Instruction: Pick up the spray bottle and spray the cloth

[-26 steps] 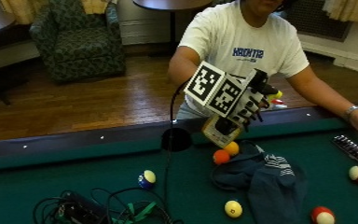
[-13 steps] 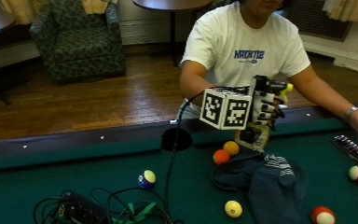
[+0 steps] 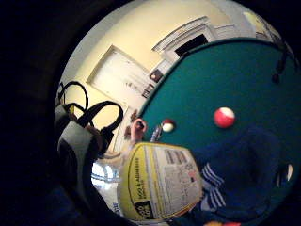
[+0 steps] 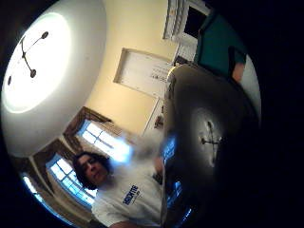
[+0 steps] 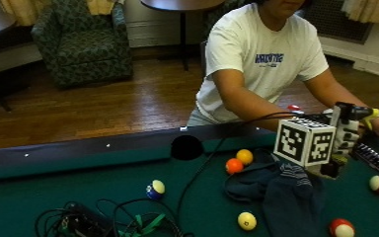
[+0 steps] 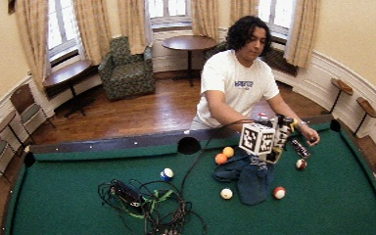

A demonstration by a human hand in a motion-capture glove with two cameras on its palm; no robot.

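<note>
Above the cloth (image 5: 288,190), right hand (image 5: 347,136) (gloved) grips spray bottle (image 3: 160,181).

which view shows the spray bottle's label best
The right little finger side palm view: the spray bottle fills its lower part, yellow and white label facing the camera, over the blue cloth. In both outside views the right hand and its gear hide most of it. The thumb side view shows no label.

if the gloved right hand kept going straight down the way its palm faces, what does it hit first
Probably the dark blue striped cloth on the green pool table; the right hand, gripping the yellow-labelled spray bottle, looks directly above it, though depth is unclear.
</note>
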